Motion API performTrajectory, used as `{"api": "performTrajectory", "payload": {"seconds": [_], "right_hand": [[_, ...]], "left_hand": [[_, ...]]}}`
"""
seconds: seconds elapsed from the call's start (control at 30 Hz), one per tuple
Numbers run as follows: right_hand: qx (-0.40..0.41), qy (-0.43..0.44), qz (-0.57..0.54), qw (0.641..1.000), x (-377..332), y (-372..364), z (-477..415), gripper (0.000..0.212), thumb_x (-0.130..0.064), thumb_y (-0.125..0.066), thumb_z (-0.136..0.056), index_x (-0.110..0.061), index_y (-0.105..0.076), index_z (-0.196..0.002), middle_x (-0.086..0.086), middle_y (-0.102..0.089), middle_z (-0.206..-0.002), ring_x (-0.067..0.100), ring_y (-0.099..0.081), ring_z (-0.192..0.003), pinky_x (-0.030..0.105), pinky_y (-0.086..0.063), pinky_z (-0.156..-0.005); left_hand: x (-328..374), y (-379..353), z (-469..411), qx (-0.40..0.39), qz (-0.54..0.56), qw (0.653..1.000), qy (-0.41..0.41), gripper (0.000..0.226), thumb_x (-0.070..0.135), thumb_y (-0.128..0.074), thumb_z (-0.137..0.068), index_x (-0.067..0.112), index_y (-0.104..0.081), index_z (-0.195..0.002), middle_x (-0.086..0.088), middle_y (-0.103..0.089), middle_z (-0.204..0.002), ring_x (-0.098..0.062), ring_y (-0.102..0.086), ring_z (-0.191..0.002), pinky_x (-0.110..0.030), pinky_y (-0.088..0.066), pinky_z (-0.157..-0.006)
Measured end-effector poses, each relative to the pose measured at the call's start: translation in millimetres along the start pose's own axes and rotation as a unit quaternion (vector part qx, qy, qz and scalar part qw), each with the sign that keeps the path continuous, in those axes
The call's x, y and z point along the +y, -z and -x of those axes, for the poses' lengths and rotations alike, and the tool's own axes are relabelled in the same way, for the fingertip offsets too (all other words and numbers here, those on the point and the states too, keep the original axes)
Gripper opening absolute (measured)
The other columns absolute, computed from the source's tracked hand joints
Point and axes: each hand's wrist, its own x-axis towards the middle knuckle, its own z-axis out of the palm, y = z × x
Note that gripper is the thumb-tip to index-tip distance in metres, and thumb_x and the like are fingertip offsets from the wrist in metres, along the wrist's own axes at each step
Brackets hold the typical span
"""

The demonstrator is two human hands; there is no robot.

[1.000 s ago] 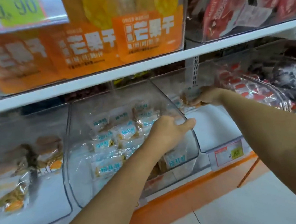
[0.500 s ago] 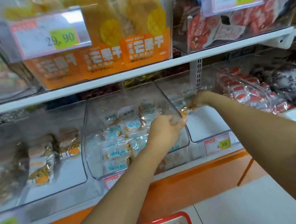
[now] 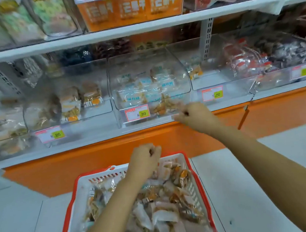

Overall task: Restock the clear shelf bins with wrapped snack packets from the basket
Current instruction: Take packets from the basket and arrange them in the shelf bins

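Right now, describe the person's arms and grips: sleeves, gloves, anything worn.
The left forearm and right forearm are bare to the frame edge; no sleeves show. The left grip and right grip wear no gloves; no watch, bracelet or ring is visible.

glossy clear plastic bins (image 3: 149, 78); slotted plastic basket (image 3: 171, 160); shiny film packets (image 3: 165, 213).

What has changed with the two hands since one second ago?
Both hands have drawn back. The left hand left the front of the middle bin and came down over the basket. The right hand came out of the bin to the right, now before the middle bin's front edge. Neither visibly holds anything. The bins and price tags stayed.
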Motion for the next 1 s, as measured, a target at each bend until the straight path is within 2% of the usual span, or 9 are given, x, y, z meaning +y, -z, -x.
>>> {"api": "performTrajectory", "payload": {"seconds": [0.13,0.23,0.37,0.47,0.6,0.7,0.77,0.87,1.0], "right_hand": [[-0.37,-0.119,0.1,0.916,-9.1,-78.0,40.5,0.038,-0.047,-0.066,-0.086,-0.009,-0.063,-0.087,0.004,-0.06,-0.075,0.014,-0.056,-0.059,0.022,-0.046,-0.055],[-0.464,-0.174,0.072,0.866,-10.0,-113.3,71.0,0.06,-0.051,-0.059,-0.089,-0.007,-0.053,-0.129,0.014,-0.059,-0.123,0.027,-0.065,-0.097,0.032,-0.053,-0.077],[-0.421,-0.211,0.012,0.882,-2.5,-144.1,96.4,0.02,-0.035,-0.055,-0.091,-0.016,-0.055,-0.09,0.004,-0.05,-0.09,0.019,-0.052,-0.078,0.029,-0.046,-0.069],[-0.397,-0.237,-0.019,0.887,5.6,-131.1,98.8,0.027,-0.009,-0.053,-0.091,-0.001,-0.055,-0.116,0.012,-0.055,-0.108,0.028,-0.057,-0.094,0.033,-0.052,-0.076],[-0.309,-0.254,-0.179,0.899,17.7,-91.2,92.0,0.017,0.0,-0.06,-0.085,-0.001,-0.061,-0.102,0.025,-0.06,-0.115,0.02,-0.063,-0.085,0.032,-0.059,-0.073],[-0.246,-0.213,-0.467,0.822,6.4,-59.9,87.4,0.031,0.013,-0.056,-0.086,-0.012,-0.065,-0.099,0.003,-0.064,-0.103,0.009,-0.065,-0.074,0.026,-0.056,-0.066],[-0.252,-0.143,-0.534,0.794,-5.2,-43.6,81.7,0.024,0.008,-0.061,-0.082,-0.01,-0.071,-0.094,-0.002,-0.066,-0.101,0.012,-0.065,-0.076,0.024,-0.054,-0.07],[-0.245,-0.073,-0.504,0.825,-23.4,-34.7,66.8,0.019,-0.004,-0.07,-0.078,-0.001,-0.068,-0.097,0.01,-0.07,-0.093,0.017,-0.066,-0.083,0.022,-0.053,-0.074],[-0.159,-0.069,-0.533,0.828,-50.2,-28.9,37.3,0.03,-0.011,-0.067,-0.075,-0.002,-0.068,-0.104,0.009,-0.073,-0.097,0.013,-0.07,-0.086,0.02,-0.055,-0.072]], "left_hand": [[-64.4,-18.5,40.4,-0.211,-0.095,0.964,0.128,0.021,0.031,-0.048,-0.098,0.016,-0.061,-0.093,0.005,-0.053,-0.071,-0.006,-0.046,-0.059,-0.027,-0.042,-0.059],[-95.7,-31.4,68.3,-0.283,-0.08,0.94,0.175,0.028,0.036,-0.045,-0.099,0.015,-0.058,-0.113,-0.003,-0.061,-0.103,-0.01,-0.051,-0.076,-0.028,-0.046,-0.077],[-98.6,-35.0,80.8,-0.237,-0.019,0.955,0.178,0.029,0.032,-0.046,-0.1,0.013,-0.058,-0.117,-0.002,-0.062,-0.101,-0.009,-0.054,-0.079,-0.028,-0.046,-0.078],[-87.7,-28.8,77.6,-0.201,0.029,0.963,0.176,0.034,0.026,-0.049,-0.099,0.009,-0.053,-0.128,-0.004,-0.061,-0.112,-0.018,-0.059,-0.099,-0.026,-0.044,-0.083],[-66.6,-15.1,65.8,-0.167,0.098,0.971,0.138,0.055,0.037,-0.061,-0.091,0.015,-0.045,-0.138,-0.001,-0.052,-0.133,-0.018,-0.052,-0.118,-0.026,-0.043,-0.094],[-45.0,0.7,53.0,-0.185,0.188,0.957,0.119,0.058,0.049,-0.066,-0.083,0.02,-0.052,-0.131,0.001,-0.058,-0.127,-0.016,-0.058,-0.111,-0.031,-0.05,-0.091],[-34.2,15.4,47.1,-0.182,0.26,0.942,0.111,0.046,0.05,-0.069,-0.079,0.023,-0.062,-0.116,0.002,-0.067,-0.114,-0.015,-0.065,-0.101,-0.036,-0.053,-0.09],[-24.4,38.9,37.4,-0.151,0.379,0.907,0.106,0.016,0.027,-0.072,-0.083,0.017,-0.067,-0.095,-0.001,-0.073,-0.091,-0.014,-0.069,-0.081,-0.03,-0.055,-0.077],[-20.2,66.7,20.9,-0.065,0.495,0.86,0.107,0.014,0.01,-0.066,-0.086,0.008,-0.068,-0.099,-0.005,-0.073,-0.084,-0.014,-0.068,-0.071,-0.025,-0.056,-0.066]]}}
